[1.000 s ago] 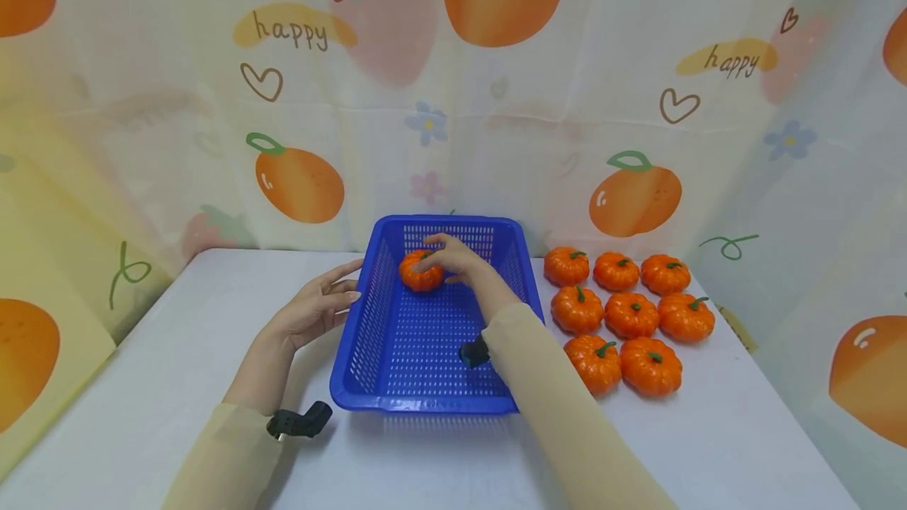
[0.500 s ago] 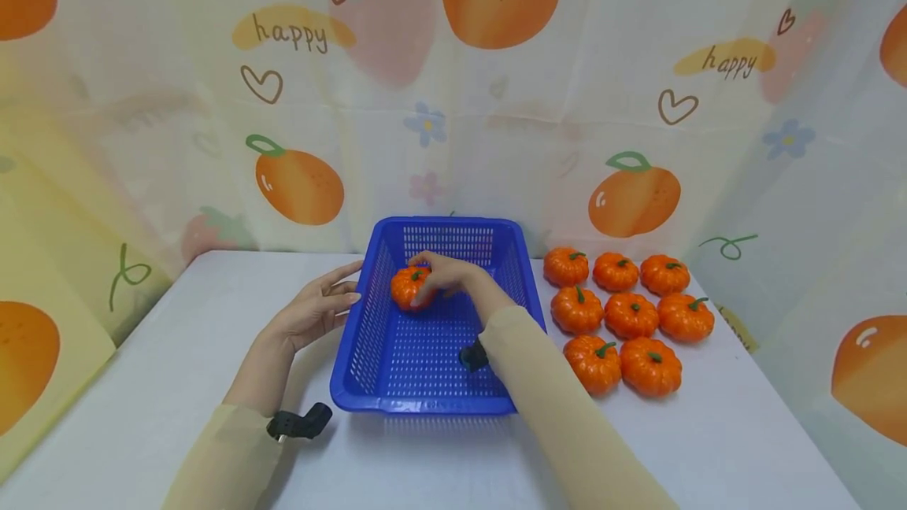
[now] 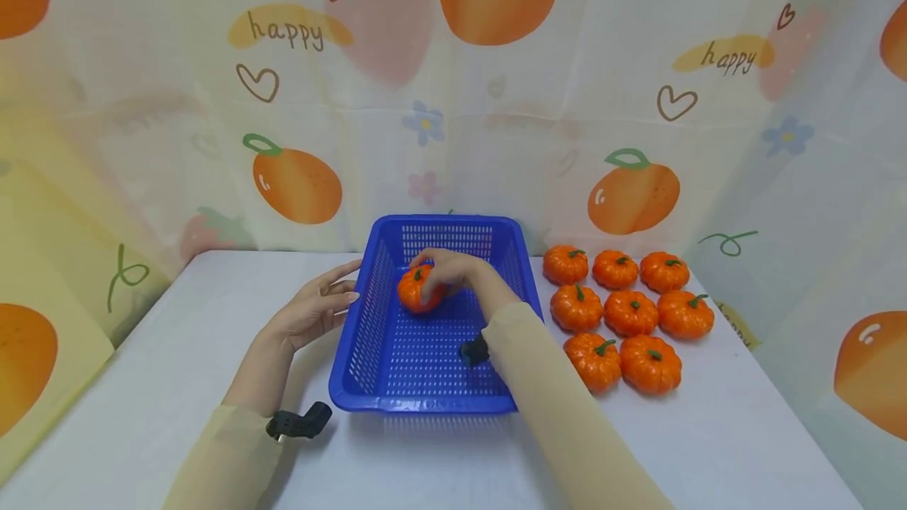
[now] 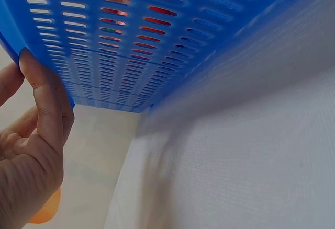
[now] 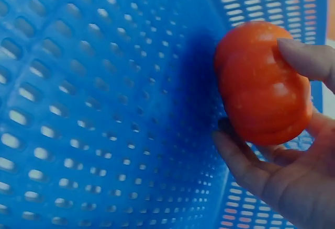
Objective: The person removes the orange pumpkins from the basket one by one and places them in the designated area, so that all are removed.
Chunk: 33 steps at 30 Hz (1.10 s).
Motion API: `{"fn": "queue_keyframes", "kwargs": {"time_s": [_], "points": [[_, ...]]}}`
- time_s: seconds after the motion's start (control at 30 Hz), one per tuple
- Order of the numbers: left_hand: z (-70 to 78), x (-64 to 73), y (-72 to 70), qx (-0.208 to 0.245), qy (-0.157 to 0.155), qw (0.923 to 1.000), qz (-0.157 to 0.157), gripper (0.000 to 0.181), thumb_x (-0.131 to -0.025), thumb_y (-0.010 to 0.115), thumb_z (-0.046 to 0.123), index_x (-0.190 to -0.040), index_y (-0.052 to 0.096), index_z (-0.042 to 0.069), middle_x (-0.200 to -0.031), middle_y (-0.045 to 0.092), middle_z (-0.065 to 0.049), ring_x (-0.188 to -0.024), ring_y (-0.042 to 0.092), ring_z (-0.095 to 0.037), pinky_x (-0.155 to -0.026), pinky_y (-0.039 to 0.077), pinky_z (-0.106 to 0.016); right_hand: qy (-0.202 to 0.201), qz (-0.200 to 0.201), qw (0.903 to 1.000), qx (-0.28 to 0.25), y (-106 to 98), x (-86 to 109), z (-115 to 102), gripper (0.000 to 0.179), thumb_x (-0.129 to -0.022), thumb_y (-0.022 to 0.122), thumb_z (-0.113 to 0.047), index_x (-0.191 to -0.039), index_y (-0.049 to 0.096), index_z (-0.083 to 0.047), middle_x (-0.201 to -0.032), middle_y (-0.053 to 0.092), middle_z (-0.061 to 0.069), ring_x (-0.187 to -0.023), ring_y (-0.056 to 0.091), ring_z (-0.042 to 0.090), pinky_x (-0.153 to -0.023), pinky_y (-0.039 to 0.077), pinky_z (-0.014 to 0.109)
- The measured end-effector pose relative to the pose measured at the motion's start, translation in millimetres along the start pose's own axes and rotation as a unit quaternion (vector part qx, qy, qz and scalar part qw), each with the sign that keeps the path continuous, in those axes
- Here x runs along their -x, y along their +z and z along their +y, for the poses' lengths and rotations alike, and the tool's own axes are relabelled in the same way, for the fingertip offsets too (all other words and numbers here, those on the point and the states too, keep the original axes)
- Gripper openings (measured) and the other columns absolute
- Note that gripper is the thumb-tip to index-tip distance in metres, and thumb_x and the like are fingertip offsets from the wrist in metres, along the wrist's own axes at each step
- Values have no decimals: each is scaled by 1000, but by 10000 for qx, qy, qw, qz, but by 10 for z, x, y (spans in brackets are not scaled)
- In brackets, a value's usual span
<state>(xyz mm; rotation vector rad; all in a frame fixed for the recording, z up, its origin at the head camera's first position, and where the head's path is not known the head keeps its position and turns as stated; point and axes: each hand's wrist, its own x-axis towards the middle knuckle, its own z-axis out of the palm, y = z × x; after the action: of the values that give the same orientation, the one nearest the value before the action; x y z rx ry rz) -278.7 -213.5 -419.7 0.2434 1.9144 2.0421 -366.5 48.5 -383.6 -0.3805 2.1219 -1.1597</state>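
In the head view, a small orange pumpkin (image 3: 416,290) with a green stem is in my right hand (image 3: 457,274), inside the blue basket (image 3: 425,405). The right wrist view shows the thumb on one side of the pumpkin (image 5: 261,88) and curled fingers on the other, close over the perforated floor. My left hand (image 3: 312,309) stands at the basket's left side, its fingers fairly straight and touching the rim. Seen from the left wrist, those fingertips (image 4: 31,64) lie right at the basket's edge, and red shows through the slots in the wall.
Several more orange pumpkins (image 3: 631,313) stand in rows on the white table (image 3: 744,431), right of the basket. A fruit-print curtain (image 3: 496,140) hangs behind the table. A black camera mount (image 3: 301,421) sits on the left wrist.
The pumpkin and my right hand have come nearer within the basket, then shifted slightly right. My right fingers have closed around the pumpkin. My left hand and the basket hold still.
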Motion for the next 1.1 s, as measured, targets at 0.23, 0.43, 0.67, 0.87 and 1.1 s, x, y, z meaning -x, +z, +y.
{"fn": "queue_keyframes", "kwargs": {"time_s": [0.23,0.43,0.67,0.87,1.1], "points": [[-8,-1,-5,-15,-12,10000,9,68,-98,55,8,-157,22,13,-109,67,7,-93,69,-7,-83,59,-23,-277,57,9962,-821,-127,50,-70,77,-70,72,3,-140,47,-18,-140,47,15,-116,53,30,-103,51,54],[19,8,-7,-22,16,10000,-31,70,-98,56,8,-158,21,12,-109,67,7,-93,69,-6,-84,59,-23,-910,-124,9795,-1795,-247,135,-206,79,-77,68,7,-148,41,-18,-143,43,12,-123,48,29,-108,47,54],[37,28,4,52,85,9998,-169,70,-98,57,8,-158,20,10,-110,67,6,-94,68,-6,-83,58,-22,-1637,-251,9548,-2467,-342,284,-353,73,-83,59,12,-147,40,-18,-141,45,10,-121,50,27,-103,52,47],[33,22,8,14,6,9999,-136,70,-97,57,9,-158,21,12,-111,66,6,-95,68,-6,-84,58,-22,-2464,-435,9341,-2548,-382,509,-524,70,-84,56,12,-144,43,-21,-146,41,8,-122,51,25,-93,58,34],[34,2,-9,80,-53,9999,-44,68,-98,55,6,-157,22,12,-109,67,6,-94,69,-6,-83,59,-23,-3337,-636,8990,-2764,-421,793,-759,75,-77,69,8,-142,46,-22,-137,49,6,-119,53,23,-90,59,31]]}}
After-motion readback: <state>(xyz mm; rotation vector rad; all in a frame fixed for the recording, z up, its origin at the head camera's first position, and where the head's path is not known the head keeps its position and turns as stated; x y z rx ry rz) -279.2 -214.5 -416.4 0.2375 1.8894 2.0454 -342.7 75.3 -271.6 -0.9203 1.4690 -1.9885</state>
